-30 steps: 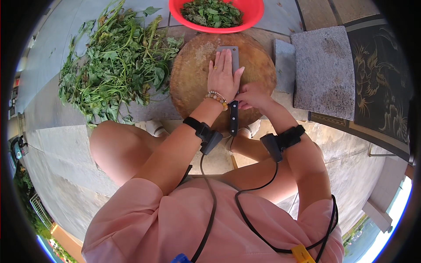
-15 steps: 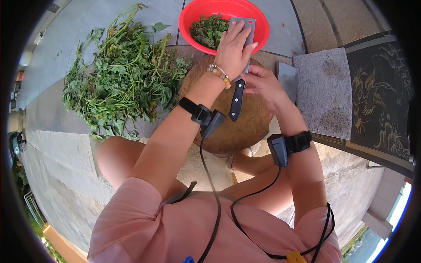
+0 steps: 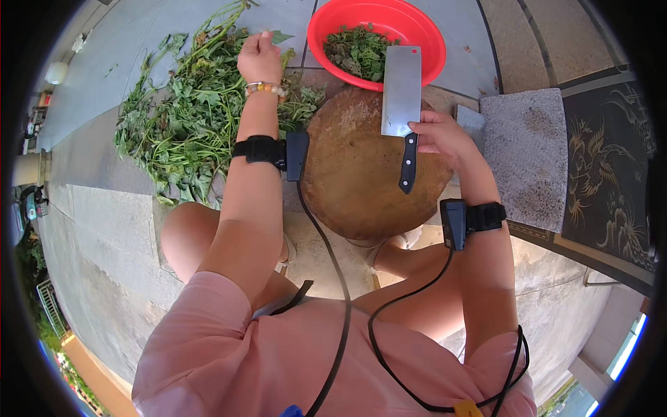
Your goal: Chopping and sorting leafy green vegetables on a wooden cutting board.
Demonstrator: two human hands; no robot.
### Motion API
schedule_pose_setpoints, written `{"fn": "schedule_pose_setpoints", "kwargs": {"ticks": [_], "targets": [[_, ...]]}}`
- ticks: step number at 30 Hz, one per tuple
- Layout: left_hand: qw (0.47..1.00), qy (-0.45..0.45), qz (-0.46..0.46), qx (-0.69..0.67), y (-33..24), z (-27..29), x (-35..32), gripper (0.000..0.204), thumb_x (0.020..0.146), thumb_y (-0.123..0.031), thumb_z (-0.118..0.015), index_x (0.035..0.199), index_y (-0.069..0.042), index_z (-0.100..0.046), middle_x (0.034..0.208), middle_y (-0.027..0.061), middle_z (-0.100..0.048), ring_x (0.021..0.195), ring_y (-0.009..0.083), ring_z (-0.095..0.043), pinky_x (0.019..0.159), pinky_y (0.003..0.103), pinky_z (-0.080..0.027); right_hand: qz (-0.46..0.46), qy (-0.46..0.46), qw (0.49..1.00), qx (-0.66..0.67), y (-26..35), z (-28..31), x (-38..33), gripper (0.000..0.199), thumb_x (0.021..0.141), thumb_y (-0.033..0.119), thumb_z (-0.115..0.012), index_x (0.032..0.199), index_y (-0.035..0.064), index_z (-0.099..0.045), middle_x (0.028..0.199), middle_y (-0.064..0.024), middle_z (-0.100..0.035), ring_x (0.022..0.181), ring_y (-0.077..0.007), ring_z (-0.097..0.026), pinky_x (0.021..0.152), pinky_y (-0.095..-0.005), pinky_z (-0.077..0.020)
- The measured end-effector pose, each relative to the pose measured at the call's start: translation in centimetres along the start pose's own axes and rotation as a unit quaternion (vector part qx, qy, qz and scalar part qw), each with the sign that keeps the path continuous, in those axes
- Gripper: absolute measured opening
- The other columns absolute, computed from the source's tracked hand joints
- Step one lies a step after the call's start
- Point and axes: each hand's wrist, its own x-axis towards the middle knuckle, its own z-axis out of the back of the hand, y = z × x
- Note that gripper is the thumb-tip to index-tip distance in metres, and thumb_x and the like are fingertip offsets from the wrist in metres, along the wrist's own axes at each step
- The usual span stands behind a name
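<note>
My right hand [image 3: 445,134] pinches a cleaver [image 3: 402,87] where its broad blade meets the black riveted handle. The blade points away from me, its far end overlapping the near rim of a red basin [image 3: 436,59] that holds chopped greens [image 3: 358,52]. Under the handle is a round wooden chopping block [image 3: 368,205]. My left hand [image 3: 260,59] is over the far right part of a heap of leafy green stems [image 3: 187,115]. Its fingers are drawn together beside a single leaf [image 3: 280,37]; whatever they hold is hidden.
Right of the block stand a small grey stone [image 3: 471,125] and a rough granite slab [image 3: 524,156]. Beyond them is a dark panel with engraved birds [image 3: 604,167]. Cables [image 3: 338,278] run from both wrist straps across my lap.
My left hand has left the cleaver blade and moved left to the greens. My right hand keeps hold of the cleaver, whose blade now shows uncovered. The whole view has shifted slightly.
</note>
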Motion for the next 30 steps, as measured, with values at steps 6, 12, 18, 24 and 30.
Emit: {"fn": "schedule_pose_setpoints", "kwargs": {"ticks": [6,12,18,24,30], "targets": [[0.96,-0.148,0.062,0.228,5.3,11.3,-7.7,0.022,0.085,-0.022,-0.057,0.081,-0.002,-0.064,0.063,0.0064,-0.061,0.052,0.0141,-0.052,0.052,0.03,-0.044,-0.088,0.128,0.97,-0.185,-1.8,-1.4,-0.7,0.019,0.081,0.023,-0.062,0.095,0.0104,-0.06,0.085,0.0006,-0.06,0.077,-0.0107,-0.058,0.071,-0.0284,-0.0482],[0.942,-0.047,-0.071,0.325,6.6,12.8,-11.0,0.009,0.077,-0.014,-0.061,0.081,-0.007,-0.065,0.076,0.0111,-0.058,0.066,0.0284,-0.057,0.061,0.04,-0.047,-0.062,0.056,0.948,-0.308,-3.9,-2.8,-1.2,0.019,0.079,0.02,-0.063,0.084,0.0018,-0.06,0.076,-0.0061,-0.061,0.069,-0.0158,-0.061,0.057,-0.0293,-0.053],[0.91,0.056,-0.071,0.404,5.0,9.0,-8.1,0.032,0.076,-0.028,-0.064,0.101,-0.007,-0.064,0.098,0.0152,-0.061,0.089,0.0321,-0.057,0.08,0.04,-0.047,0.038,0.005,0.807,-0.59,-5.2,-3.5,-1.2,0.03,0.076,0.028,-0.062,0.092,0.0027,-0.062,0.085,-0.0143,-0.064,0.078,-0.0292,-0.063,0.069,-0.0374,-0.0509],[0.907,0.115,0.012,0.405,5.2,9.2,-5.1,0.028,0.076,-0.028,-0.066,0.097,-0.01,-0.067,0.09,0.0149,-0.064,0.081,0.0302,-0.062,0.073,0.037,-0.05,0.069,-0.051,0.771,-0.631,-5.2,-5.0,-2.2,0.029,0.075,0.028,-0.061,0.09,0.003,-0.064,0.092,-0.0169,-0.063,0.09,-0.0324,-0.06,0.077,-0.0412,-0.0478],[0.966,0.122,0.139,0.181,3.6,11.0,-3.4,0.017,0.08,-0.02,-0.063,0.087,-0.005,-0.067,0.078,0.0092,-0.066,0.072,0.0242,-0.064,0.064,0.035,-0.051,0.008,-0.028,0.771,-0.636,-3.5,-5.8,-3.1,0.032,0.075,0.027,-0.062,0.095,0.002,-0.065,0.099,-0.0186,-0.062,0.094,-0.0328,-0.059,0.079,-0.0414,-0.0472]]}}
